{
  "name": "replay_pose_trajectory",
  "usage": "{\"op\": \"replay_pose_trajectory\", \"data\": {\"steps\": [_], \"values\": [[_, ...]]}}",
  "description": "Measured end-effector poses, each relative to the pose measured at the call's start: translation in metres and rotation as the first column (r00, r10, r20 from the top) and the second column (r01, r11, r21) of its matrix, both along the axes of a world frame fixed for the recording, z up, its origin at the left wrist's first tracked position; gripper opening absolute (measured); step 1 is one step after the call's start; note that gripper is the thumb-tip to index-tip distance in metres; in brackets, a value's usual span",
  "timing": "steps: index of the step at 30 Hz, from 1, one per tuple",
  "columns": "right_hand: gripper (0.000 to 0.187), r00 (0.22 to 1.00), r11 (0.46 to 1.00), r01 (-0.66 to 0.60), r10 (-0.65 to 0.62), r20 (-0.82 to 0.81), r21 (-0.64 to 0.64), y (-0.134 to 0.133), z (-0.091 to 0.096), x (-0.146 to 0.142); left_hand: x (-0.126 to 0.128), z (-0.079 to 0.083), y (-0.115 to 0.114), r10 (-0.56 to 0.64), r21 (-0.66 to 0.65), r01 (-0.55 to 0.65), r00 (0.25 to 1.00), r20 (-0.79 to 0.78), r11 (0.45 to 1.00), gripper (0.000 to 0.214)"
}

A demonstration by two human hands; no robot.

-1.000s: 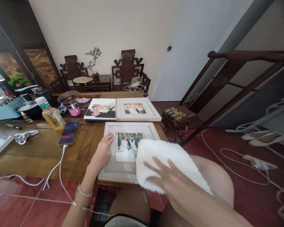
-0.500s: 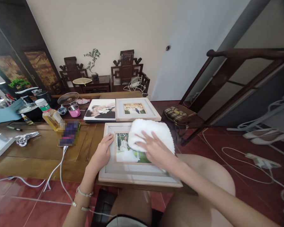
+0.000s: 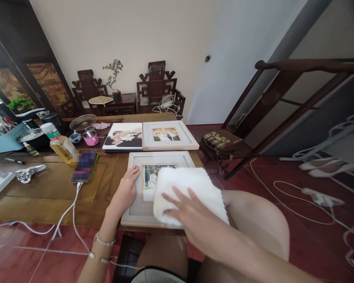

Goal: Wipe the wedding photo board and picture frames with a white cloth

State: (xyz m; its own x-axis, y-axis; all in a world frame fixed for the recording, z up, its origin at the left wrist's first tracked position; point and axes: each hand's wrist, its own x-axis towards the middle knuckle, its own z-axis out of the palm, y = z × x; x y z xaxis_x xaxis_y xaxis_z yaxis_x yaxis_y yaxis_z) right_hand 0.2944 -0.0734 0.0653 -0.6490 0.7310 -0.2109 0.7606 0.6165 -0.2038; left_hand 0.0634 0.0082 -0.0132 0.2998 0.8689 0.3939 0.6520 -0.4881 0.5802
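Observation:
A pale wooden photo frame (image 3: 137, 161) with a wedding picture lies flat at the near edge of the wooden table (image 3: 47, 184). My left hand (image 3: 125, 192) rests open on the frame's left side, fingers flat on its border. My right hand (image 3: 185, 208) presses a fluffy white cloth (image 3: 191, 184) onto the frame's lower right part, fingers spread on top of it. The cloth hides most of the picture. A second framed photo (image 3: 168, 135) and a photo album (image 3: 123, 136) lie just behind.
On the left of the table are an oil bottle (image 3: 59, 143), a pink cup (image 3: 91, 137), a phone (image 3: 84, 167) on a white cable, and metal clips (image 3: 28, 173). A dark chair with a plaid bag (image 3: 220, 139) stands right. Cables and shoes lie on the red floor.
My right hand slid the white cloth from the frame's near right up to its top, then back toward me to the lower right. My left hand stayed on the frame.

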Motion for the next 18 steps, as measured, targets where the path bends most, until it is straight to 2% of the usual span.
{"op": "replay_pose_trajectory", "data": {"steps": [3,5,7,10,14,18], "values": [[0.063,0.996,0.987,-0.084,0.078,-0.051,-0.136,-0.034,0.017,-0.002,0.000,0.000,0.000,0.010,-0.011,-0.010,1.000,-0.010,1.000,0.052],[0.059,0.988,0.984,-0.119,0.104,-0.116,-0.132,-0.044,0.021,-0.005,0.000,0.001,0.000,0.011,-0.018,-0.011,1.000,-0.006,1.000,0.053],[0.061,0.982,0.989,-0.108,0.091,-0.165,-0.100,-0.042,0.016,-0.007,0.001,0.002,-0.001,0.009,-0.025,-0.009,1.000,-0.002,1.000,0.053],[0.068,0.981,0.999,-0.047,0.043,-0.187,-0.019,-0.013,-0.003,-0.005,0.001,0.005,-0.002,-0.002,-0.039,0.002,1.000,-0.016,0.999,0.053],[0.073,0.989,0.972,0.091,-0.063,-0.134,0.217,0.056,-0.027,0.006,0.000,0.006,-0.002,-0.008,-0.046,0.007,0.999,-0.034,0.999,0.053],[0.080,0.980,0.914,0.190,-0.157,-0.121,0.359,0.113,-0.021,0.007,-0.001,0.005,-0.002,-0.013,-0.041,0.012,0.999,-0.037,0.999,0.053]]}}
